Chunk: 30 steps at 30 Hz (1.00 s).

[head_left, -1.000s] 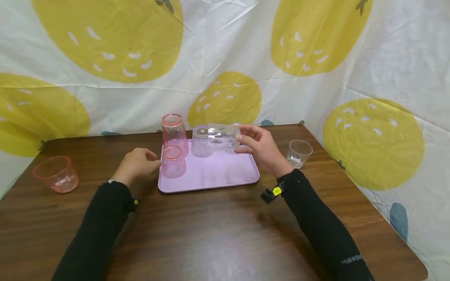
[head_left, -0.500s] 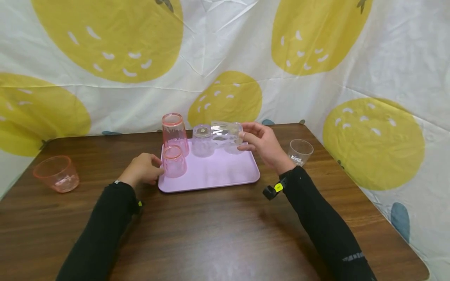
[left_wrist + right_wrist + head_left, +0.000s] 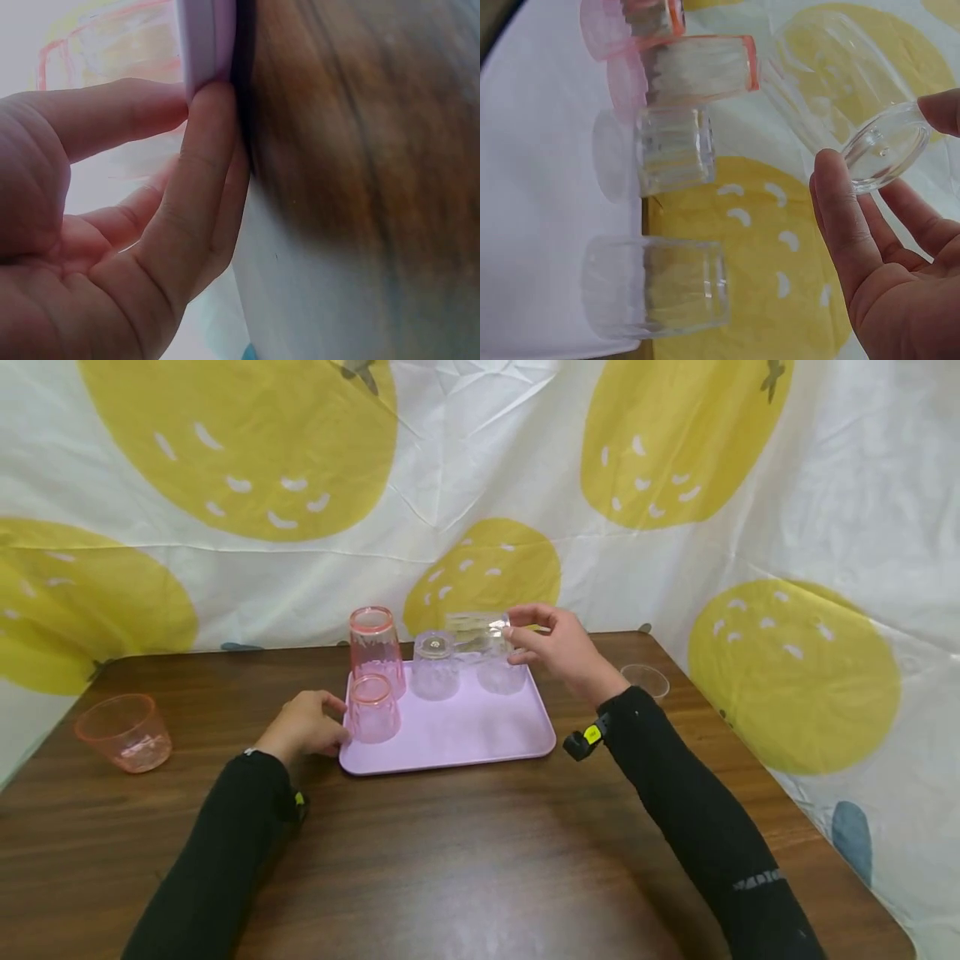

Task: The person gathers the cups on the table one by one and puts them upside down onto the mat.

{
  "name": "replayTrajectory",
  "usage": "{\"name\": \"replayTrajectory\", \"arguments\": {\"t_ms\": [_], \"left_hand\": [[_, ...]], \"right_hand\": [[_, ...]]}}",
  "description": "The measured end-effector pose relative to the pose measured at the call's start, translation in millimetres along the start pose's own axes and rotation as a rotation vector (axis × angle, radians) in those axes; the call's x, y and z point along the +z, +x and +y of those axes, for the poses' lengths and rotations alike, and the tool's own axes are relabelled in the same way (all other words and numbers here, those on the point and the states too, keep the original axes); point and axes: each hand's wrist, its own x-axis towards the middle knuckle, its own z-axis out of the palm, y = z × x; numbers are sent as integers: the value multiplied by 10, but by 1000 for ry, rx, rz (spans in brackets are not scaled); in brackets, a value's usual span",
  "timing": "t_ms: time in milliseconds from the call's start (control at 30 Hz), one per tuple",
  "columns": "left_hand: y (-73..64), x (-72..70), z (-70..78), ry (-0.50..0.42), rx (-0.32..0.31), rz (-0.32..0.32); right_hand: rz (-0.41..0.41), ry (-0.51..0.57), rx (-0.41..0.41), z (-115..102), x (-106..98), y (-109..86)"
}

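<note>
My right hand [image 3: 558, 647] holds a clear drinking glass [image 3: 474, 625] by its base end, between thumb and fingers. That glass lies tipped on its side in the air above the back of the lilac tray [image 3: 465, 731]. In the right wrist view its base [image 3: 885, 150] faces my palm. At the tray's left edge my left hand [image 3: 307, 725] pinches the rim, as the left wrist view shows. On the tray, a tall pink glass [image 3: 375, 647], a shorter pink glass [image 3: 373, 710] and two clear glasses [image 3: 435, 668], [image 3: 660, 289] appear to stand upside down.
A wide pink glass [image 3: 127, 733] stands on the wooden table [image 3: 450, 868] at far left. To the right, my wrist partly hides another clear glass [image 3: 647, 680]. A fruit-patterned cloth [image 3: 300, 585] hangs behind the table.
My right hand has lifted the tipped clear glass slightly, uncovering more of a clear glass on the tray. My left hand has come in to the tray's left rim and stays there.
</note>
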Motion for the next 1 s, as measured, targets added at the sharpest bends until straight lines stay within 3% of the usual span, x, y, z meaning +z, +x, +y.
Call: {"name": "replayTrajectory", "arguments": {"t_ms": [500,733,1000], "left_hand": [[24,2,-60,-41,-1,-7],[53,-3,-70,-15,-14,2],[52,17,-94,-95,-7,-7]], "right_hand": [[-88,-312,-23,-174,183,203],[-108,-490,-60,-281,192,245],[-158,-638,-120,-317,265,322]]}}
